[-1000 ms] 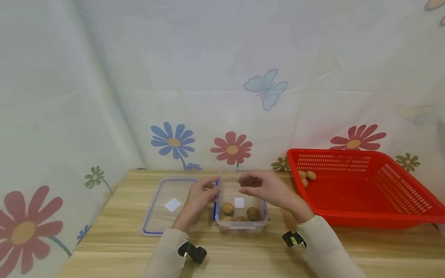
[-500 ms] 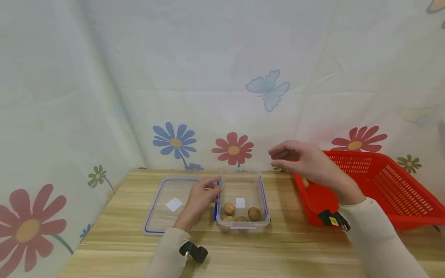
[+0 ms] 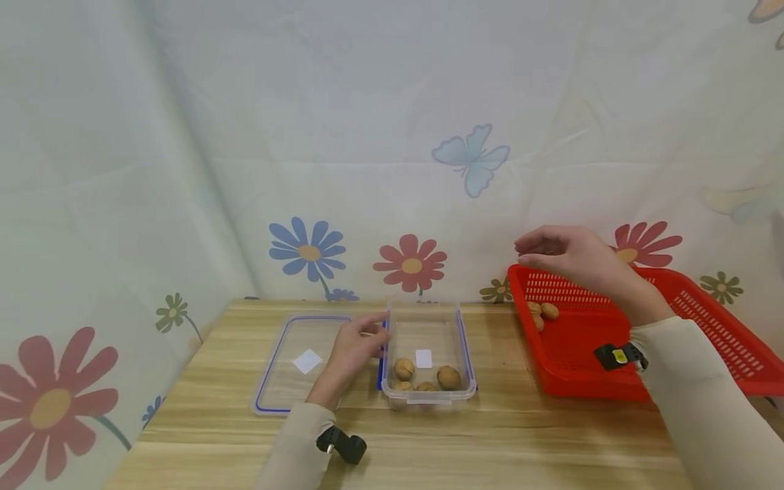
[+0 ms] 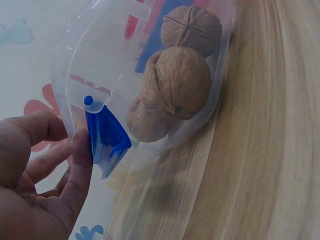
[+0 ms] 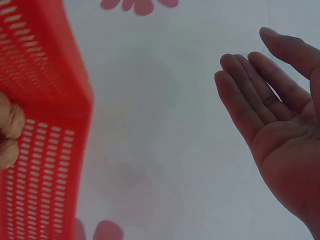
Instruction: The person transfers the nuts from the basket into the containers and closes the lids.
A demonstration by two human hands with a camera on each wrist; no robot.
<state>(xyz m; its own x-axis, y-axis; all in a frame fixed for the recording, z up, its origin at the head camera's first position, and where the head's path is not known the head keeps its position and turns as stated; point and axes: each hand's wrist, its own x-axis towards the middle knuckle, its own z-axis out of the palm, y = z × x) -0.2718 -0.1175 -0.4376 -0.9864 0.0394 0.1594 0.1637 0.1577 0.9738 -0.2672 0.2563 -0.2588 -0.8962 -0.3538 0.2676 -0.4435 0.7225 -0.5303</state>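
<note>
I have the left hand [image 3: 355, 342] loosely curved, touching the box [image 3: 425, 333] on its right. Right hand [image 3: 578, 255] wide, basket [image 3: 584, 340] below.

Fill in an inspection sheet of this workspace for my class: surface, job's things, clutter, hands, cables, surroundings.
Surface: wood-grain table.
Job's things: open plastic box, walnuts at its near end; lid lying left of it; red basket to the right, with more walnuts.
Clutter: nothing seen.
Hands: left hand holds the box's edge; right hand, raised by the basket, holds nothing.
Cables: nothing seen.
Surroundings: pale backdrop printed with flowers.
</note>
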